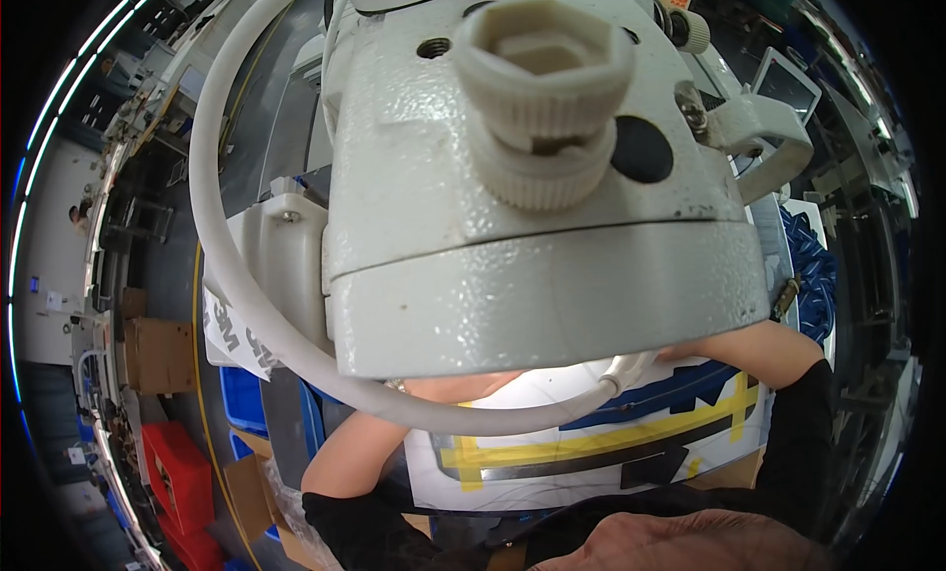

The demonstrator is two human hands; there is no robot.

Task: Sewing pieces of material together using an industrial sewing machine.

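Observation:
A white machine head (542,285) with a ribbed knob (540,98) fills the middle of the view. A white hose (227,236) loops round its left side. My left hand (443,386) reaches beneath the head from the lower left, its fingers largely hidden. My right hand (680,350) comes under from the right, fingers also hidden; what either holds cannot be seen. Below them lies a white board (434,477) with dark blue material (641,408), dark strips and yellow tape (463,458).
Blue coiled material (810,275) lies at the right. At the left are cardboard boxes (158,354), red bins (172,472) and blue bins (241,399) beside the aisle. A distant person (79,216) is at a long bench on the far left.

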